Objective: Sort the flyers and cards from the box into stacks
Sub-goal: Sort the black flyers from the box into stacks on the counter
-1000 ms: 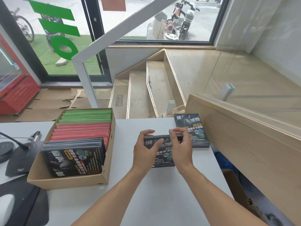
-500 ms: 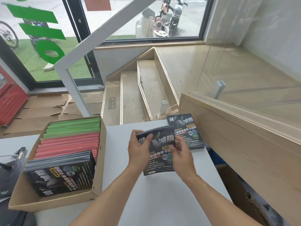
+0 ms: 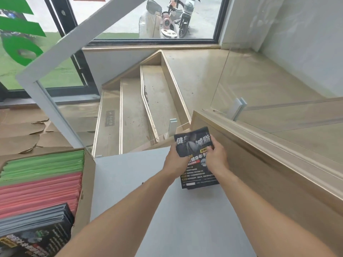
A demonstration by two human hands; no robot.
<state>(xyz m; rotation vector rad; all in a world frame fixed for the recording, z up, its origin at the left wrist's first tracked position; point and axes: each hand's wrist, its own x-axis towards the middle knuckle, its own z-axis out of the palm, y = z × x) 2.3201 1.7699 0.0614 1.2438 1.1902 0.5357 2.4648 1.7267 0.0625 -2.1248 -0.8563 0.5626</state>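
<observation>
A bundle of black flyers (image 3: pixel 194 143) with white Chinese lettering is held over the black flyer stack (image 3: pixel 199 179) at the table's far right edge. My left hand (image 3: pixel 175 160) grips the bundle's left side. Gripping its right side is my right hand (image 3: pixel 217 156). The bundle's lower part lies on or just above the stack; I cannot tell which. A cardboard box (image 3: pixel 86 188) at the left holds green cards (image 3: pixel 44 166), pink cards (image 3: pixel 39 195) and more black flyers (image 3: pixel 35 232).
The grey table (image 3: pixel 148 201) ends just beyond the stack, with a stairwell and wooden steps (image 3: pixel 137 115) behind it. A wooden ledge with a glass panel (image 3: pixel 259 154) runs along the right side. A white railing post (image 3: pixel 53 112) stands behind the box.
Both hands lifted the bundle of black flyers from the middle of the table and carried it right and away, onto the stack at the far right. My view shifted rightward, cutting off the box's left side.
</observation>
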